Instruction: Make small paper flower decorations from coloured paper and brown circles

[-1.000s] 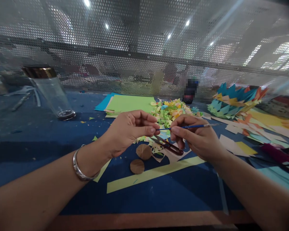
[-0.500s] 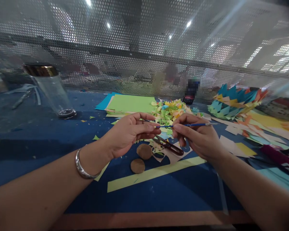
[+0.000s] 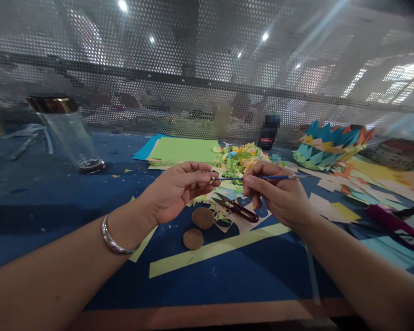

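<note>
My right hand point(image 3: 279, 193) pinches a thin blue paintbrush point(image 3: 274, 177) between thumb and fingers, its bristle end pointing right. The brush's slim handle end reaches across to my left hand point(image 3: 179, 186), whose thumb and fingertips close around it. A tiny pale bit shows at that end, too small to name. Beneath the hands lie dark-red-handled scissors point(image 3: 245, 213) on cut paper. Two round brown discs point(image 3: 203, 218) sit below my left hand. A long pale yellow paper strip point(image 3: 221, 249) lies in front of them.
Behind the hands are a stack of coloured paper point(image 3: 186, 149) and a heap of paper scraps point(image 3: 244, 156). A glass jar point(image 3: 69, 138) stands left. On the right are a folded-paper ring point(image 3: 327, 145), loose papers and a purple tool point(image 3: 393, 225). A perforated metal screen point(image 3: 158, 92) closes the back.
The whole view has shifted slightly. Both hands keep nearly the same pose on the brush, with a little more of its thin handle showing between them.
</note>
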Demonstrator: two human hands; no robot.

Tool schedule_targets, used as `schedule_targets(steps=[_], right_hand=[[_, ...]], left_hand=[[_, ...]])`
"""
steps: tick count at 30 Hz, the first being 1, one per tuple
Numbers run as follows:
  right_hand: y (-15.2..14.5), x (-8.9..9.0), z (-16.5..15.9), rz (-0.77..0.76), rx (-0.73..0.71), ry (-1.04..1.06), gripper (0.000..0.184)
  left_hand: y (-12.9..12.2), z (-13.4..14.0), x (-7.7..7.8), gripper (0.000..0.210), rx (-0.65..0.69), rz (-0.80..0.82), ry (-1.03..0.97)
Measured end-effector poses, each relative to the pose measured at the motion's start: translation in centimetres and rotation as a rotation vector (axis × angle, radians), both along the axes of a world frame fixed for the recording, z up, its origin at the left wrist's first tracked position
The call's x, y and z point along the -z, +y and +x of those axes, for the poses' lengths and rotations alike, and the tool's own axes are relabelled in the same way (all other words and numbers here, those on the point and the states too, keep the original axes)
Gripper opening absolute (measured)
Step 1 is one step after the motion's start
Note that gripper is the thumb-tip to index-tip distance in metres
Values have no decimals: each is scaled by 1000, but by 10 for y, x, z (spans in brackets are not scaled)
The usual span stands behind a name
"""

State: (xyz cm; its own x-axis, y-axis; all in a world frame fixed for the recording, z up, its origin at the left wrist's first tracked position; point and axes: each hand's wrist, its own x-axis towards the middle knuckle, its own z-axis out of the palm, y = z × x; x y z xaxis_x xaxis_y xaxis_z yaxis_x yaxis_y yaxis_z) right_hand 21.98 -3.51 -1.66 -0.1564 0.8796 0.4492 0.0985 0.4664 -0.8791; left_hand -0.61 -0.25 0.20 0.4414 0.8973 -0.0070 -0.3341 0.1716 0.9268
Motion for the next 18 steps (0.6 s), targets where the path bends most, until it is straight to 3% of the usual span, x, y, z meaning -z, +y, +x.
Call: schedule_targets(steps=[11, 18], right_hand=[[-1, -2, 1, 41, 59, 24, 16], [-2, -1, -1, 64, 61, -6, 15]], left_hand=[[1, 2, -2, 22, -152, 12, 12], [2, 3, 2, 22, -150, 30, 1]])
